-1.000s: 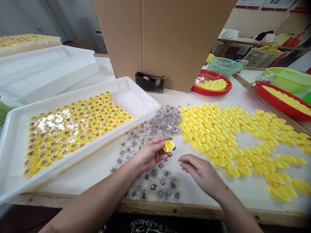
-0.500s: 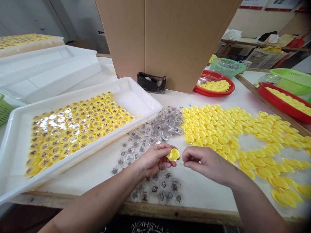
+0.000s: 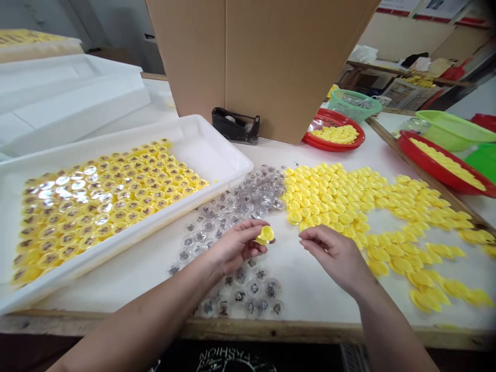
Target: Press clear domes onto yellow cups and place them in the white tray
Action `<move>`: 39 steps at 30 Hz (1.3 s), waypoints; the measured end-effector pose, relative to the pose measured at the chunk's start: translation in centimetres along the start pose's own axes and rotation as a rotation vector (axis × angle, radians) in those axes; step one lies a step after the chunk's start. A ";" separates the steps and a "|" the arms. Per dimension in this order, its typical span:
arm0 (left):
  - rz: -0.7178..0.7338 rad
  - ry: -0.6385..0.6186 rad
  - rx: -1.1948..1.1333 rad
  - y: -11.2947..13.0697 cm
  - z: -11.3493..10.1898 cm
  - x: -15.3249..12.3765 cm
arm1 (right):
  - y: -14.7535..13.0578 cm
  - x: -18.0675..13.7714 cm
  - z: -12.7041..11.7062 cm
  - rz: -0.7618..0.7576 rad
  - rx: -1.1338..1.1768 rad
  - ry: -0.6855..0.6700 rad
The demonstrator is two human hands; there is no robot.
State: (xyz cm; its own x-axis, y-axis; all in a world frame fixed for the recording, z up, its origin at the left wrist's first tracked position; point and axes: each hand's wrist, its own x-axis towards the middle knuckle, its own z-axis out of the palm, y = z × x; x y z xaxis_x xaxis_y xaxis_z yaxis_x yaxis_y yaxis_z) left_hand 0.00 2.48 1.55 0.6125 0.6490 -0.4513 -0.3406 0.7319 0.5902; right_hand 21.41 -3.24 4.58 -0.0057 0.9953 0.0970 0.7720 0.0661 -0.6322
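Yellow plastic cap [image 3: 265, 235] pinched in left hand [image 3: 234, 245]; right hand [image 3: 333, 253] held apart from it.

Left to right: a white plastic tray [image 3: 217, 165] is packed with rows of yellow caps topped by clear domes [image 3: 116, 199]. Loose clear domes [image 3: 248, 201] are spread over the white table [image 3: 310, 299], around and below the left hand. The cap is gripped by the left fingertips [image 3: 256, 230], just beside the right hand but not touching it. The right fingers are curled together; whether anything is pinched there cannot be told. Loose yellow caps [image 3: 329, 196] are laid out right of the hands. Behind are a cardboard box [image 3: 263, 62], a black tape dispenser [image 3: 234, 125], a red plate [image 3: 333, 147] of caps and a green basket [image 3: 354, 106]. A red tray [image 3: 437, 173] of caps sits far right.
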 end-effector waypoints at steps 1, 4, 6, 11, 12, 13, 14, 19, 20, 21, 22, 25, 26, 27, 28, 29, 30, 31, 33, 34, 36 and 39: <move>0.013 0.006 -0.003 0.2 -0.1 0.0 | 0.8 -1.1 -0.7 0.035 -0.046 -0.015; 0.023 0.003 -0.003 0.6 -0.1 -0.2 | 3.2 -5.0 -3.3 0.158 -0.168 0.010; 0.016 -0.001 0.004 0.4 0.0 -0.4 | 4.8 -7.8 -5.0 0.300 -0.219 0.090; -0.017 -0.016 0.016 0.0 0.4 -0.8 | 8.9 -12.8 -7.7 0.628 -0.404 0.213; -0.026 -0.012 0.023 0.0 0.4 -0.9 | 9.6 -13.3 -7.9 0.644 -0.450 0.217; -0.032 -0.009 0.031 0.0 0.5 -0.9 | 10.2 -13.8 -7.9 0.649 -0.488 0.216; -0.035 -0.009 0.040 0.0 0.5 -1.0 | 10.6 -14.1 -7.9 0.647 -0.514 0.212; -0.037 -0.031 0.078 -0.1 0.4 -1.1 | 12.0 -14.7 -7.7 0.657 -0.642 0.157; -0.041 -0.039 0.084 -0.2 0.3 -1.1 | 12.2 -14.7 -7.7 0.661 -0.660 0.137; -0.044 -0.049 0.089 -0.2 0.3 -1.0 | 12.4 -14.6 -7.8 0.661 -0.669 0.112; -0.048 -0.060 0.092 -0.3 0.2 -1.0 | 12.6 -14.4 -7.9 0.659 -0.668 0.083; -0.055 -0.085 0.095 -0.5 0.1 -0.9 | 13.3 -13.8 -8.3 0.651 -0.625 0.005; -0.057 -0.089 0.094 -0.6 0.1 -0.8 | 13.4 -13.6 -8.4 0.650 -0.603 -0.013; -0.059 -0.092 0.089 -0.7 0.0 -0.8 | 13.5 -13.3 -8.4 0.648 -0.580 -0.026; -0.061 -0.095 0.080 -0.8 0.0 -0.8 | 13.4 -13.0 -8.3 0.643 -0.557 -0.038; -0.063 -0.097 0.067 -0.9 0.0 -0.7 | 13.0 -12.6 -8.1 0.636 -0.534 -0.050; -0.067 -0.102 0.052 -1.0 0.1 -0.7 | 12.4 -12.1 -7.7 0.622 -0.492 -0.047; -0.072 -0.109 0.037 -1.1 0.1 -0.6 | 11.4 -11.4 -7.1 0.594 -0.427 -0.022; -0.083 -0.134 0.010 -1.2 0.2 -0.5 | 8.4 -9.7 -5.3 0.476 -0.249 0.095; -0.087 -0.150 -0.003 -1.3 0.3 -0.5 | 6.4 -8.6 -4.2 0.374 -0.160 0.180; -0.092 -0.181 -0.028 -1.5 0.4 -0.5 | 2.3 -6.3 -1.8 0.117 -0.113 0.332; -0.085 -0.207 -0.072 -1.7 0.5 -0.5 | -2.5 -3.1 1.4 -0.179 -0.138 0.471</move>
State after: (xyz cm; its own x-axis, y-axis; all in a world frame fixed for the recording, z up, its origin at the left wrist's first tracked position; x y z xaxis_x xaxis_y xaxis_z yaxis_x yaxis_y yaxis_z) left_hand 0.64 0.84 1.07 0.7718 0.5333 -0.3463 -0.3269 0.7999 0.5032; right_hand 18.60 -6.36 4.77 0.1166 0.8272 0.5497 0.8618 0.1909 -0.4700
